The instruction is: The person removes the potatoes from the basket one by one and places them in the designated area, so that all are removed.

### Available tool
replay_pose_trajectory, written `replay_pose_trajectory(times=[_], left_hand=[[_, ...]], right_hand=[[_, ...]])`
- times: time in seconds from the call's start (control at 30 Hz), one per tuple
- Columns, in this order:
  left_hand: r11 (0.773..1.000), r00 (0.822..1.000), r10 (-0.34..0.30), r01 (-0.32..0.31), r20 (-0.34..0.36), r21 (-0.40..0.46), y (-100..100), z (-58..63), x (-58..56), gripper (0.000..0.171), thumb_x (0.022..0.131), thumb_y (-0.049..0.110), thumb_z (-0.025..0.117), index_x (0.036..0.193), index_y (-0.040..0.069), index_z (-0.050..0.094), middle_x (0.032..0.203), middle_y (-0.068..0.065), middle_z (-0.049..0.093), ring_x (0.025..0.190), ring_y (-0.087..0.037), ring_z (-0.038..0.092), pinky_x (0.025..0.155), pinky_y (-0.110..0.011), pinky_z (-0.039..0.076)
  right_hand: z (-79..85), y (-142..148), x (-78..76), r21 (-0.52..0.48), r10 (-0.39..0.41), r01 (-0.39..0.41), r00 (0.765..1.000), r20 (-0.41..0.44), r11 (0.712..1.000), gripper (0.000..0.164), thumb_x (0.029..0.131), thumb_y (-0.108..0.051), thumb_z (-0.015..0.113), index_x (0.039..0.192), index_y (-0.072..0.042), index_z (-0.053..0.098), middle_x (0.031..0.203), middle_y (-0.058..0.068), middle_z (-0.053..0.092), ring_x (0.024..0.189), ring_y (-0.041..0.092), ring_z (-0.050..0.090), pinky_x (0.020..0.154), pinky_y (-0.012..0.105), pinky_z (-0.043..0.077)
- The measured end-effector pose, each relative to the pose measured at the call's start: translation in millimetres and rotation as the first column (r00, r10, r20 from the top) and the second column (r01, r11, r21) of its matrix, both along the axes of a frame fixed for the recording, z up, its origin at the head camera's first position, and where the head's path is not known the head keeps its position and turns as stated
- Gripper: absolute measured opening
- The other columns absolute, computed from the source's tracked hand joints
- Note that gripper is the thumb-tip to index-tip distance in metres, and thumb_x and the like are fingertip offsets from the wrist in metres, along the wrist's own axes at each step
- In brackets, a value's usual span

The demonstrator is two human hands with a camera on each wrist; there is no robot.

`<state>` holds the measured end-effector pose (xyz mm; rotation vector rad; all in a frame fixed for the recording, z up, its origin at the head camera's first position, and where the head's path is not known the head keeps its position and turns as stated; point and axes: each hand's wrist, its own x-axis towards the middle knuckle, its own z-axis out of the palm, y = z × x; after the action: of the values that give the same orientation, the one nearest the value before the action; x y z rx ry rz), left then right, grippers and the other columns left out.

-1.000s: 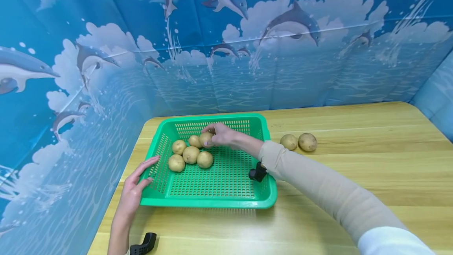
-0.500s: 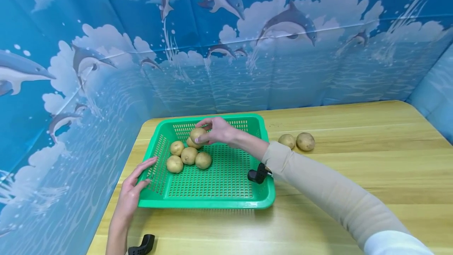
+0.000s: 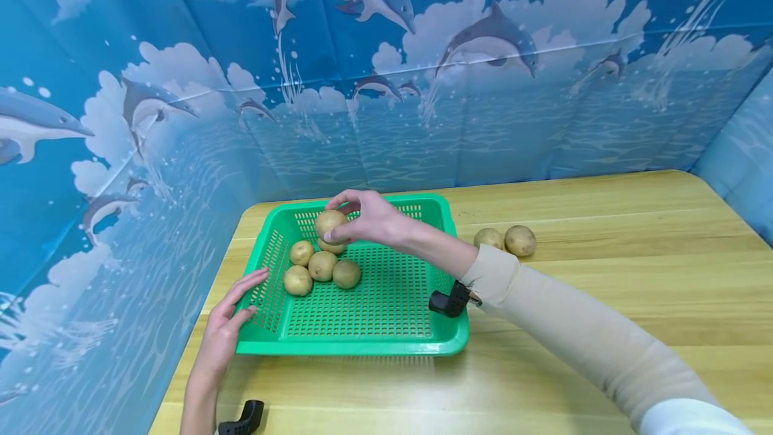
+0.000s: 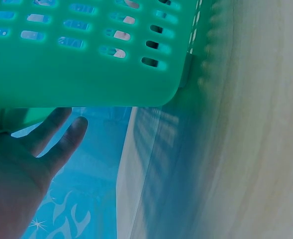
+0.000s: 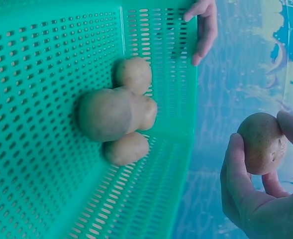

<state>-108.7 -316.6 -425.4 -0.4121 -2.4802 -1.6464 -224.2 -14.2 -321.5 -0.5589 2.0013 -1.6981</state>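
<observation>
My right hand [image 3: 371, 220] pinches a potato [image 3: 330, 225] between thumb and fingers, held up over the back left of the green plastic basket [image 3: 386, 348]. In the right wrist view, that held potato [image 5: 262, 143] shows small dark eyes on its skin. Below it, several potatoes [image 3: 323, 266] lie clustered in the basket's left half, one partly hidden under the held one. My left hand [image 3: 223, 324] grips the basket's left rim, fingertips and thumb reaching over it. Seen from the left wrist, two fingers [image 4: 69, 142] extend below the basket's rim.
Two more potatoes [image 3: 520, 241] sit side by side on the wooden table [image 3: 634, 274], right of the basket. A dolphin-print cloth [image 3: 386, 139] hangs behind and to the left. Black wrist-camera mounts [image 3: 449, 302] are strapped to both wrists.
My right hand has lifted the potato from the pile, moving it up and to the left. The left hand stays on the rim, and the other potatoes keep their places.
</observation>
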Motion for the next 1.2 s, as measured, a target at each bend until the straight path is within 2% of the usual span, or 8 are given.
replay_pose_trajectory(times=[0.27,0.5,0.73,0.97,1.2], left_hand=[[1.000,1.000,-0.001,0.001,-0.003,0.002,-0.2,-0.2,-0.4,0.056,0.089,-0.018,0.041,0.141,0.000,0.050,0.152,-0.015,0.039,0.146,-0.024,0.023,0.109,-0.016,0.021],[1.000,1.000,0.001,-0.001,-0.005,-0.002,-0.7,-0.3,0.0,0.055,0.089,-0.018,0.041,0.141,-0.001,0.049,0.152,-0.016,0.039,0.146,-0.023,0.023,0.109,-0.016,0.022],[1.000,1.000,0.001,-0.001,0.015,0.010,0.0,-0.7,0.4,0.055,0.090,-0.017,0.041,0.142,0.000,0.049,0.152,-0.013,0.039,0.146,-0.020,0.023,0.109,-0.018,0.021],[1.000,1.000,0.003,-0.003,-0.002,0.007,1.2,-0.6,-0.4,0.058,0.089,-0.019,0.041,0.143,0.001,0.048,0.152,-0.014,0.039,0.145,-0.019,0.025,0.109,-0.015,0.021],[1.000,1.000,0.011,-0.011,0.023,0.012,3.2,2.0,2.3,0.055,0.090,-0.016,0.042,0.142,0.001,0.049,0.152,-0.011,0.039,0.146,-0.020,0.023,0.110,-0.019,0.021]], right_hand=[[6.3,19.7,9.7,0.051,0.053,-0.046,0.989,-0.139,0.998,0.047,0.084,-0.015,0.078,0.127,-0.015,0.059,0.128,0.005,0.055,0.102,0.022,0.065,0.081,0.037,0.055],[6.9,34.8,16.6,0.061,0.049,-0.035,0.966,-0.254,0.998,0.047,0.084,-0.016,0.078,0.127,-0.017,0.060,0.128,-0.001,0.056,0.106,0.021,0.062,0.082,0.035,0.054],[-2.6,52.5,23.7,-0.010,0.051,-0.057,0.955,-0.293,0.998,0.048,0.084,-0.012,0.078,0.128,-0.014,0.059,0.127,0.001,0.057,0.107,0.024,0.059,0.082,0.034,0.055],[-13.4,70.4,29.4,-0.031,-0.009,-0.002,0.941,-0.338,1.000,0.050,0.082,-0.011,0.079,0.129,-0.016,0.060,0.127,-0.002,0.058,0.108,0.020,0.060,0.082,0.033,0.056],[-24.3,90.9,34.4,-0.099,-0.056,0.026,0.949,-0.311,0.995,0.052,0.084,-0.010,0.078,0.132,-0.010,0.058,0.131,0.001,0.056,0.108,0.024,0.059,0.088,0.041,0.053]])
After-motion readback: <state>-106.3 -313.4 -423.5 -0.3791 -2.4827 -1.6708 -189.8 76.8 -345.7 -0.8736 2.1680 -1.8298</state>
